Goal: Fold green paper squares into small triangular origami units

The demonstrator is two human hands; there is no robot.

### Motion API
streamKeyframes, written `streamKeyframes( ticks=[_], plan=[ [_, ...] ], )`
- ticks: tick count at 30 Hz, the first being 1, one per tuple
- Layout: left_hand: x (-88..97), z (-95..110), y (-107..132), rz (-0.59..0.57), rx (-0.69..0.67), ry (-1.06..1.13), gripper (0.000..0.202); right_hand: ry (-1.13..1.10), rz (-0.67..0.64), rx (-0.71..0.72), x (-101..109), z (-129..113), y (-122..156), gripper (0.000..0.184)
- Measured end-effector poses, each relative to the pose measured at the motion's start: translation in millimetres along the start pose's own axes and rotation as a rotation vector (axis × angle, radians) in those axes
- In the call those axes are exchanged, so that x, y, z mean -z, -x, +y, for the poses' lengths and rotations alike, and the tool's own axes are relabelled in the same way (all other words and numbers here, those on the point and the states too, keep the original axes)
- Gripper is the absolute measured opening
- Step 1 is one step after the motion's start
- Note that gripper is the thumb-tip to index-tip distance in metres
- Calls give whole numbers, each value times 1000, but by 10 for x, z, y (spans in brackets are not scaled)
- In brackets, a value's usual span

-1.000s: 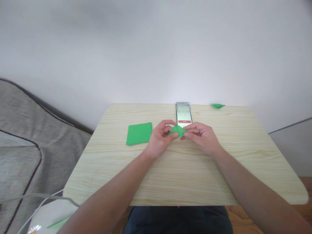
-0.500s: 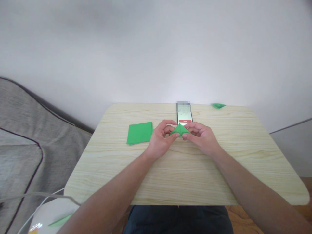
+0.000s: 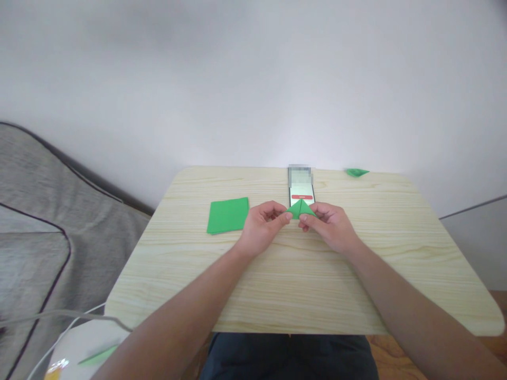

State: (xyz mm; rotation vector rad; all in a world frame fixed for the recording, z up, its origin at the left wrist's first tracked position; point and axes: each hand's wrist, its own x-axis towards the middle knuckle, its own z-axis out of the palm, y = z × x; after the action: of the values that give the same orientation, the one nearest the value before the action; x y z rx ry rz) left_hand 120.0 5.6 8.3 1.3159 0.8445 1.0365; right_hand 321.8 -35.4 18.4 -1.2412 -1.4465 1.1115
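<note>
A small green paper triangle [image 3: 300, 208], with a crease or slit running down from its peak, is held up between both hands. My left hand [image 3: 264, 227] pinches its left corner between thumb and fingers. On the other side, my right hand [image 3: 329, 224] grips the right part, its thumb lying on the near face. Just behind the paper lies a phone [image 3: 301, 186] with a lit screen and a red bar. Left of my left hand rests a stack of green paper sheets [image 3: 227, 215].
A folded green paper piece [image 3: 357, 172] lies at the table's back right, by the white wall. The pale wooden table [image 3: 309, 285] has a grey sofa [image 3: 93, 237] on its left. At lower left, cables cross near a white surface [image 3: 75, 343] bearing another green piece.
The green paper triangle has shifted slightly to the right. The left fingers have curled in behind its edge, and more of the phone's lower screen shows.
</note>
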Motion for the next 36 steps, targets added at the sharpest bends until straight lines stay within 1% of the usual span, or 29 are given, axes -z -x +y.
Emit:
streamKeyframes(
  ticks=[3, 7, 11, 15, 21, 23, 28, 30, 36],
  plan=[
    [-1, -11, 3, -43, -4, 3, 24, 19, -45, 12, -6, -16, 7, 23],
    [-6, -13, 2, -63, 3, 22, 24, 30, -37, 16, -13, -36, 18, 23],
    [-11, 7, 0, -76, 12, 53, 24, 6, -45, -12, -4, -36, 25, 26],
    [1, 17, -14, -66, 21, 68, 25, 4, -73, -42, 15, -38, 21, 28],
    [38, 26, -34, -56, 54, 52, 27, 110, -81, -18, 30, -72, 18, 36],
    [41, 35, -34, -50, 67, 57, 27, 93, -85, -29, 17, -65, 21, 38],
    [43, 46, -44, -39, 73, 85, 26, -37, -94, -103, -16, -29, 23, 43],
    [49, 42, -50, -30, 74, 97, 25, -39, -88, -107, -8, -30, 22, 45],
    [55, 55, -48, 18, 79, 101, 26, 50, -26, -100, 40, -47, 29, 45]
  ],
)
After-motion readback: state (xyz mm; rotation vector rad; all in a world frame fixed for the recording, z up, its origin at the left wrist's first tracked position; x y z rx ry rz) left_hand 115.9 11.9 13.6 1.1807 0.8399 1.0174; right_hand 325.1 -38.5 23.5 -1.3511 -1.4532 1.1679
